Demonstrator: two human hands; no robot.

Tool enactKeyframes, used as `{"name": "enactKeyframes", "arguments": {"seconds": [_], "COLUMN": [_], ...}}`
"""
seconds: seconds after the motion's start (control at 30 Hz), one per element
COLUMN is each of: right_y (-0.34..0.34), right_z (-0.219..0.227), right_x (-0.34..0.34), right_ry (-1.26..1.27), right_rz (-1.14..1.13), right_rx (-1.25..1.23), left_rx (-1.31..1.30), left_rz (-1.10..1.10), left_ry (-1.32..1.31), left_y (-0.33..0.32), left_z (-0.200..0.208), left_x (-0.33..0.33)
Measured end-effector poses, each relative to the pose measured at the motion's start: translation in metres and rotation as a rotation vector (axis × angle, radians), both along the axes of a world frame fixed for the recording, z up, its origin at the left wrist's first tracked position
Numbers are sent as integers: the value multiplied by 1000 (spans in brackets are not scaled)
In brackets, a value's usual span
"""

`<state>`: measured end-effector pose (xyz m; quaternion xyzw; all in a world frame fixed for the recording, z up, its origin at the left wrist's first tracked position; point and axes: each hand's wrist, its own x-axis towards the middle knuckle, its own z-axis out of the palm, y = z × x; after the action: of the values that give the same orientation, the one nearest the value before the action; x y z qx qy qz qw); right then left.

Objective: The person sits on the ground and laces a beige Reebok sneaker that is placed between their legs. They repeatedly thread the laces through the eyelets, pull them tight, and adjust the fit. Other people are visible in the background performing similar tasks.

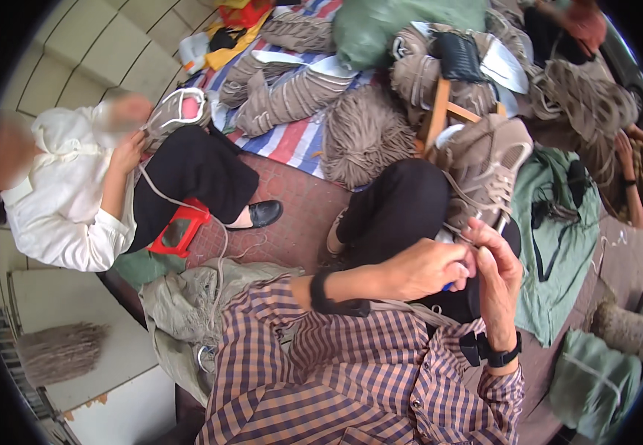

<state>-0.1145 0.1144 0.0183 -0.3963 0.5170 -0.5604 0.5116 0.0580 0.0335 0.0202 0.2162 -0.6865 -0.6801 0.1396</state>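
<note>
A beige lace-up sneaker [481, 167] rests by my bent knee, its laces crossed over the front and trailing down toward my fingers. Just below it my left hand [427, 268] is closed, with a bit of blue showing under the fingers; what it grips is mostly hidden. My right hand [498, 268] meets it from the right, thumb and forefinger pinched together. Something thin may be between them, too small to name. Pale cord [410, 305] lies across my lap beneath the hands.
Bundles of taupe cord [369, 133] lie on a striped sheet [284, 148], near a wooden frame [440, 111]. At left a seated person [76, 178] handles a shoe [176, 115]. A red stool [180, 230], green cloth [559, 259] and another person's arm [633, 185] are around me.
</note>
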Motion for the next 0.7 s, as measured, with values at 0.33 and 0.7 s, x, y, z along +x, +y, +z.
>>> {"name": "enactKeyframes", "arguments": {"seconds": [0.33,0.7], "right_y": [28,12], "right_z": [2,14], "right_x": [-48,-49], "right_ry": [112,148], "right_rz": [4,-199], "right_rx": [259,589], "left_rx": [553,-16], "left_rz": [1168,1228], "left_ry": [-357,-1021], "left_y": [-179,-284], "left_z": [-335,-440], "left_x": [167,178]}}
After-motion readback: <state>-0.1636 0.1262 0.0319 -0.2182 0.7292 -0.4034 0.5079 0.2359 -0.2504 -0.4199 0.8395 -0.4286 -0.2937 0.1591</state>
